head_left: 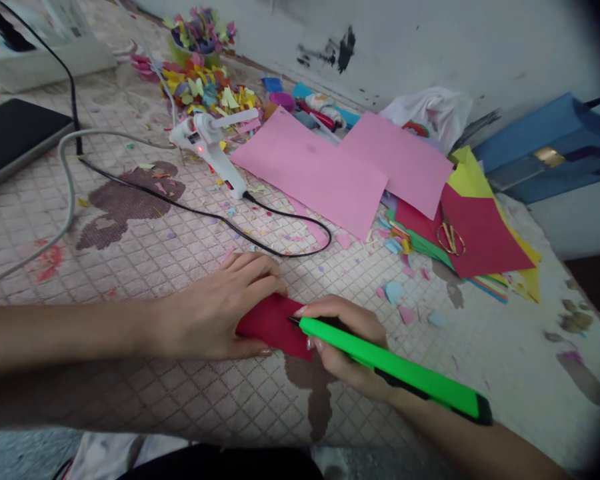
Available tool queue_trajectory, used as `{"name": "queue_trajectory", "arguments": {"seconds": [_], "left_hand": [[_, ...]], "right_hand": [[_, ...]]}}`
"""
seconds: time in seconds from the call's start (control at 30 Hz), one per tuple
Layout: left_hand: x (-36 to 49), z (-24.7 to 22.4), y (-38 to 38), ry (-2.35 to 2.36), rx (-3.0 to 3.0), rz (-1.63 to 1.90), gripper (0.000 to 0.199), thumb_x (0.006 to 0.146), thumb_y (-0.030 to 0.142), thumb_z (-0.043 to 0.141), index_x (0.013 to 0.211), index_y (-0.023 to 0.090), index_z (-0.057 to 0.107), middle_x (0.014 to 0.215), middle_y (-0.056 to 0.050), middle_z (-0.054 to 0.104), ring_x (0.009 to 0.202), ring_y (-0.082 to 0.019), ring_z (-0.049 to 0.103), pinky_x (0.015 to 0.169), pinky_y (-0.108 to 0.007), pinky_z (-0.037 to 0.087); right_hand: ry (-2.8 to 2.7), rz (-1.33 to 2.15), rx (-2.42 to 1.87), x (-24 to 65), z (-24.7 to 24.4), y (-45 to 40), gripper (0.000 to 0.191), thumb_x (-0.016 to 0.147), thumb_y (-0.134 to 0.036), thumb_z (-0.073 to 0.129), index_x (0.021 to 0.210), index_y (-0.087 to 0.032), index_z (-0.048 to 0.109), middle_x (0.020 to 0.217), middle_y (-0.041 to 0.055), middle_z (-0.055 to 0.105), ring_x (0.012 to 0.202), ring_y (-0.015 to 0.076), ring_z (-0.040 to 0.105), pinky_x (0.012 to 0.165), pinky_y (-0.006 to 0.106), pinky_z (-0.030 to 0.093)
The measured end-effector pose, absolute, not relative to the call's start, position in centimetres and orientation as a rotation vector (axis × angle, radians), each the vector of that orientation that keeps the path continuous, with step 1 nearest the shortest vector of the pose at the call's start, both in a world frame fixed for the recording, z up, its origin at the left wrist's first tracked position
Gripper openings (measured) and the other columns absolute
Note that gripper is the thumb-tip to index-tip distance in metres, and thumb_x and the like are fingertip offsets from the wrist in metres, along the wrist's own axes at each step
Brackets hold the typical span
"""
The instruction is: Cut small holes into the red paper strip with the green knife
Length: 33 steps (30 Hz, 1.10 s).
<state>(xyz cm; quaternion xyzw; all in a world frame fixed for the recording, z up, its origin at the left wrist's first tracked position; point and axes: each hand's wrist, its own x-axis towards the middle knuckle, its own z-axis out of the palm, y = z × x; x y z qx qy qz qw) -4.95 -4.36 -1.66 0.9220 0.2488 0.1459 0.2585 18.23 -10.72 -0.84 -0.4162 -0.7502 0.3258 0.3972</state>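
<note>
A small piece of deep red paper (275, 325) lies on the quilted cloth, partly covered by both hands. My left hand (225, 303) grips its left end, fingers over the far side and thumb along the near edge. Closed in a pen-like hold, my right hand (353, 340) has a bright green utility knife (395, 363) with a black end. The knife's dark tip touches or hovers just over the right part of the red paper; I cannot tell which. The fingers of my right hand rest by the paper's right edge.
Beyond my hands stands a white glue gun (220, 160) with a looping black cable (300, 255). Pink sheets (315, 167), red paper (490, 233) and gold scissors (450, 239) lie at the right. Paper scraps (205, 87), a black box-like object (20, 137) and a blue bag (545, 150) surround them.
</note>
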Motion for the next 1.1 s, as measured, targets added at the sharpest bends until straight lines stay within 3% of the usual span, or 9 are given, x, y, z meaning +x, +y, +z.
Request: {"name": "queue_trajectory", "arguments": {"seconds": [0.17, 0.4, 1.1], "left_hand": [[-4.99, -1.66, -4.23, 0.662, 2.474, 0.417, 0.052, 0.076, 0.049, 0.076, 0.116, 0.022, 0.055, 0.117, -0.008, 0.053, 0.107, -0.03, 0.049, 0.096, -0.047, 0.036], [-5.18, -1.63, -4.19, 0.668, 2.466, 0.375, 0.039, 0.083, 0.029, 0.066, 0.119, 0.022, 0.053, 0.119, -0.008, 0.053, 0.108, -0.029, 0.049, 0.098, -0.05, 0.034], [-5.11, -1.81, -4.35, 0.686, 2.468, 0.38, 0.039, 0.083, 0.029, 0.067, 0.118, 0.023, 0.053, 0.118, -0.007, 0.052, 0.109, -0.029, 0.049, 0.099, -0.05, 0.032]], "right_hand": [[-1.91, 0.822, -1.068, 18.13, -0.72, -10.56, 0.027, 0.079, -0.008, 0.058, 0.1, -0.021, 0.069, 0.087, 0.0034, 0.074, 0.075, 0.0155, 0.071, 0.065, 0.027, 0.057], [-1.923, 0.833, -1.048, 18.05, -0.67, -10.49, 0.026, 0.079, -0.008, 0.058, 0.1, -0.02, 0.069, 0.087, 0.0035, 0.074, 0.075, 0.015, 0.07, 0.064, 0.026, 0.056], [-1.948, 0.841, -1.066, 18.01, -0.55, -10.42, 0.027, 0.079, -0.008, 0.057, 0.1, -0.021, 0.068, 0.087, 0.003, 0.074, 0.074, 0.0152, 0.07, 0.066, 0.027, 0.058]]}}
